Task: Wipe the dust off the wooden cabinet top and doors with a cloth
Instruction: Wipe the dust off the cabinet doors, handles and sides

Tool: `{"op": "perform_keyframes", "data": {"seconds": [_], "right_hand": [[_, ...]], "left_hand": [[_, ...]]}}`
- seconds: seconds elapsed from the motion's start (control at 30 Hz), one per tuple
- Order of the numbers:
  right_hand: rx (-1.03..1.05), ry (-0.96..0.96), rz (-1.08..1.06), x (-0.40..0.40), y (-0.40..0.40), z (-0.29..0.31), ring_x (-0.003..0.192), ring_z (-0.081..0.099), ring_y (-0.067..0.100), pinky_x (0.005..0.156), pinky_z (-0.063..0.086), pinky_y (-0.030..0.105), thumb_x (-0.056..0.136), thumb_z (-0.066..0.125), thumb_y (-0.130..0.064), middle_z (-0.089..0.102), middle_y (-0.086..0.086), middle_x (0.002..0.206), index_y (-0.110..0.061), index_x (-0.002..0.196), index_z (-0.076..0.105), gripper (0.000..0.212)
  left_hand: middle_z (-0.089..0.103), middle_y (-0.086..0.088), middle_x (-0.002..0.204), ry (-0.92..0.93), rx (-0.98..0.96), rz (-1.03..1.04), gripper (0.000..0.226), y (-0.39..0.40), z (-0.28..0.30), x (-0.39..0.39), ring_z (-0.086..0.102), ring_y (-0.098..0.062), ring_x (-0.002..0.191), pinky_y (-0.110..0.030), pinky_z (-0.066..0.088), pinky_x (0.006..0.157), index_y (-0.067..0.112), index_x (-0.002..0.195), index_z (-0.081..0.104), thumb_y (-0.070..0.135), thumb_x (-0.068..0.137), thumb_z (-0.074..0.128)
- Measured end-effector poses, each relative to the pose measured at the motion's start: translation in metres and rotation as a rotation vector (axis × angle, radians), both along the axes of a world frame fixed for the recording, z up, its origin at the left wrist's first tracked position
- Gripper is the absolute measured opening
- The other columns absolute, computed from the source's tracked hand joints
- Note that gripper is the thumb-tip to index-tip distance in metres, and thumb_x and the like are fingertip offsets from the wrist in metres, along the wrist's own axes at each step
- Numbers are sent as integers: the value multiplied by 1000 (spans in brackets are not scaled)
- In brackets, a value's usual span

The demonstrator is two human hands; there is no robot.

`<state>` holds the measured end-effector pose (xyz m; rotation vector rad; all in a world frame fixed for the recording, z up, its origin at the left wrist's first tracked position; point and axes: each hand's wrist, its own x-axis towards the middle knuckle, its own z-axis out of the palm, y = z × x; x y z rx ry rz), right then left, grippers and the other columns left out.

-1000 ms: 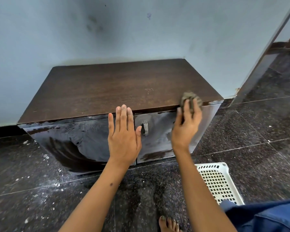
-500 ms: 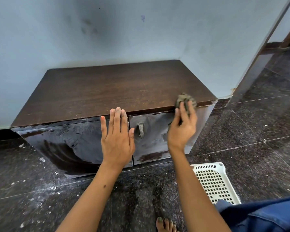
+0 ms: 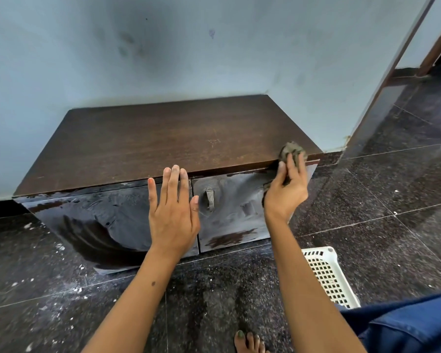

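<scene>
Now my right hand (image 3: 285, 192) grips the cloth (image 3: 292, 152) at the cabinet top (image 3: 163, 141) front-right corner; left hand (image 3: 172, 212) rests flat, bracing the left door (image 3: 107, 220). I'd drag firmly along that edge, which probably holds dust.

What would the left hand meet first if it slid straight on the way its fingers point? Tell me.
The left hand lies flat on the left door, fingers pointing up. Going on, they would likely meet the front edge of the cabinet top first, which the fingertips already reach.

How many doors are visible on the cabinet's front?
2: a dark glossy left door under the flat left hand, and a dusty right door bearing a small metal handle.
</scene>
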<state>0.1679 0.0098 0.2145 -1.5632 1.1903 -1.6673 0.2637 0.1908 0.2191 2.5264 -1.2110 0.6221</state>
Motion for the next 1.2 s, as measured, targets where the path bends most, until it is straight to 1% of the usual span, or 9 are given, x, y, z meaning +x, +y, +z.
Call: {"op": "perform_keyframes", "data": {"seconds": [0.2,0.27,0.47,0.57,0.67,0.77,0.93,1.03,1.2], "right_hand": [[82,25,-67,-30,-47,15,123,52,21,96,29,3,94,56,-14,54,12,135,-1,121,62,30],[124,14,-81,-31,-52,21,124,52,22,98,32,8,94,55,-14,53,13,136,-1,122,61,31],[0,15,20,14,30,7,119,55,26,102,44,32,92,59,-12,57,16,129,0,115,65,27],[-127,23,211,38,84,-2,114,55,22,101,42,23,87,64,-6,60,17,124,1,110,68,24],[-199,78,324,39,98,-6,110,57,25,99,41,18,84,66,0,61,20,119,2,106,70,22],[-156,69,242,38,96,-2,103,60,31,95,39,12,84,67,0,60,22,112,2,103,71,19],[-228,130,359,72,150,0,100,60,26,90,50,32,84,68,-4,61,17,110,-2,104,72,20],[-366,293,514,82,176,-7,100,63,28,91,52,33,84,69,-4,63,17,112,-2,105,72,22],[-189,182,302,78,162,-3,98,62,36,91,47,32,83,67,-1,61,23,108,2,102,71,19]], "left_hand": [[37,-16,147,26,15,-18,57,3,6,0,27,-29,141,-44,-5,117,0,141,37,32,96,23],[38,-16,147,43,19,-19,58,4,10,-2,28,-29,140,-44,-5,117,-1,140,38,33,96,22],[40,-11,146,105,-1,-108,64,19,27,6,30,-23,140,-40,-5,118,3,141,38,39,96,10],[38,-9,148,118,-15,-124,65,37,34,11,28,-20,141,-38,-5,118,4,142,36,41,95,9],[33,-8,151,98,36,-75,68,65,38,25,23,-18,143,-38,-7,118,6,143,34,44,94,7],[29,-9,153,76,71,24,68,93,43,45,20,-21,144,-40,-7,117,5,145,31,45,94,8],[26,-12,153,128,44,189,55,126,39,61,17,-23,144,-43,-6,117,3,145,29,35,100,24],[24,-13,154,143,42,214,55,142,28,62,16,-23,144,-42,-7,117,2,145,27,32,100,27],[20,-12,155,210,-46,339,57,170,20,77,12,-22,145,-42,-7,116,3,147,23,34,99,24]]}}
